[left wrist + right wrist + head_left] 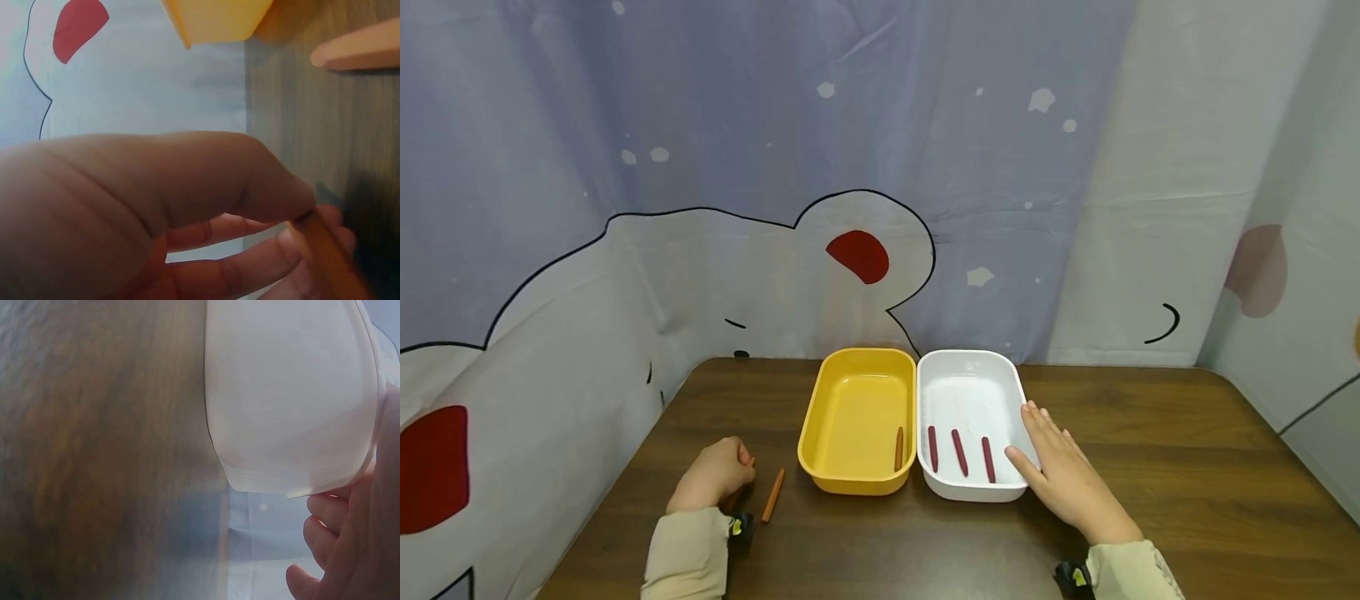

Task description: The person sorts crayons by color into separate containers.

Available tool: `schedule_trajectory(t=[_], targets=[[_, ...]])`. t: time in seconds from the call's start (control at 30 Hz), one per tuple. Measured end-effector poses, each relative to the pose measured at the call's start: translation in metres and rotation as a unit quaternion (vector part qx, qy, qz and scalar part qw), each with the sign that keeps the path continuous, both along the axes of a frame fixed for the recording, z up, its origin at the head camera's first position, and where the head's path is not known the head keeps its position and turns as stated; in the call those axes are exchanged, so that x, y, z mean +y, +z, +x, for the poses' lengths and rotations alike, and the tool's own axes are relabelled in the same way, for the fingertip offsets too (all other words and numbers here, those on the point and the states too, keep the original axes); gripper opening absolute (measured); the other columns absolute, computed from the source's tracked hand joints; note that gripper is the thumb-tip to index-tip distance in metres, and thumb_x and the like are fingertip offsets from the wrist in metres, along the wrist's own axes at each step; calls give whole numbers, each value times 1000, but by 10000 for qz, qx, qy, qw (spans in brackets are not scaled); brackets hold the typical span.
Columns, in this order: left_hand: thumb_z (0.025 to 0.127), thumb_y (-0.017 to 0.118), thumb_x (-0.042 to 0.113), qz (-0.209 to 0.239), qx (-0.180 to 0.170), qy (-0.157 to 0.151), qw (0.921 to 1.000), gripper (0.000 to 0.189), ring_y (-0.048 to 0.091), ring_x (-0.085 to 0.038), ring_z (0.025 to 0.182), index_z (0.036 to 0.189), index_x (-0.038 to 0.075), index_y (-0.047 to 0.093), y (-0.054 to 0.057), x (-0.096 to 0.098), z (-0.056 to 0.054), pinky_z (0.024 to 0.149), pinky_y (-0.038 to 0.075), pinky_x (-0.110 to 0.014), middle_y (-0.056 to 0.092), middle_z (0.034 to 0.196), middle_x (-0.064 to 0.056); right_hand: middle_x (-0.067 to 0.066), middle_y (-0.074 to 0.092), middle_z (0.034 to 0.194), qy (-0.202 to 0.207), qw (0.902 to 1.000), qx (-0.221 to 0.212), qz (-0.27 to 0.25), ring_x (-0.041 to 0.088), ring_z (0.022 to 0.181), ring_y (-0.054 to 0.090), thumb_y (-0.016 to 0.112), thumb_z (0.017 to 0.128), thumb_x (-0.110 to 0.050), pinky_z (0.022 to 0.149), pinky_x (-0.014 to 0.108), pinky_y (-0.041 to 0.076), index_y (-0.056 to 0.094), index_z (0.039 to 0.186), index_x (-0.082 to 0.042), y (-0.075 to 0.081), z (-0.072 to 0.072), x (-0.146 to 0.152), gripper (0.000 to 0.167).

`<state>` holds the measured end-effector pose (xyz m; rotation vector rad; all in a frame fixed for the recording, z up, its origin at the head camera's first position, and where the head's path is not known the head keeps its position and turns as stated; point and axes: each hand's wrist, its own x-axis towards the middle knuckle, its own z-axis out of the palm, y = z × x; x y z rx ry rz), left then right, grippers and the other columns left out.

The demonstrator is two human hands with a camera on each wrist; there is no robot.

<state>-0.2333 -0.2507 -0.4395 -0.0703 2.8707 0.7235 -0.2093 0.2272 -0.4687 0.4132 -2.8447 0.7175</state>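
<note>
My left hand (713, 475) is low over the table, left of the yellow tray. Its thumb and fingers pinch an orange-brown crayon (330, 261), mostly hidden by the hand in the head view. Just right of that hand another orange crayon (772, 497) lies on the wood. One brown-orange crayon (899, 448) is inside the yellow tray (820, 392), by its right wall. Three dark red crayons (959, 452) lie spread in the white tray (973, 375). My right hand (1071, 479) rests on the white tray's right rim, fingers extended.
Both trays stand side by side near the back of the brown wooden table (1150, 450). A printed curtain (737, 275) hangs close behind the back edge and along the sides. Dark straps with small cameras sit on both wrists.
</note>
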Motion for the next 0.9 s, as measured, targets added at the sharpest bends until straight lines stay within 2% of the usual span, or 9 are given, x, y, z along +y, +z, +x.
schedule_trajectory(t=[0.13, 0.37, 0.53, 0.77, 0.9], targets=[[88, 67, 5, 113, 53, 11, 9999, 18, 52, -23, 73, 86, 4, 49, 2, 2, -2, 65, 43, -35, 51, 81, -7, 23, 25, 163, 8, 10000, 6, -32, 46, 150, 21, 50, 106, -45, 116, 67, 20, 28, 157, 4, 0, 0, 1, 74], [87, 64, 5, 405, 503, 90, 9979, 15, 56, -22, 76, 100, -2, 59, 6, 7, -2, 67, 49, -38, 62, 89, -9, 23, 25, 163, 14, 10000, 18, -28, 46, 150, 21, 50, 106, -47, 116, 67, 20, 29, 157, 4, -1, 0, 1, 75], [90, 64, 7, 740, 936, 153, 9927, 18, 63, -23, 80, 105, -2, 62, 10, 14, -2, 70, 53, -42, 68, 91, -9, 22, 24, 164, 3, 10000, -23, -38, 46, 150, 21, 50, 106, -46, 116, 67, 19, 28, 158, 3, -2, 0, 1, 75], [95, 65, 12, 1085, 1321, 101, 9852, 24, 68, -28, 89, 114, -3, 66, 24, 27, 4, 76, 56, -46, 72, 99, -13, 21, 24, 164, 10, 10000, -5, -58, 46, 150, 21, 49, 106, -48, 116, 67, 19, 28, 158, 3, -3, -1, 1, 76], [96, 66, 13, 1453, 1341, 41, 9802, 27, 69, -23, 81, 119, -2, 66, 26, 32, 4, 72, 56, -41, 73, 101, -13, 21, 24, 164, 12, 10000, -8, -57, 45, 150, 20, 49, 106, -48, 116, 67, 19, 28, 158, 3, -3, -1, 2, 76]])
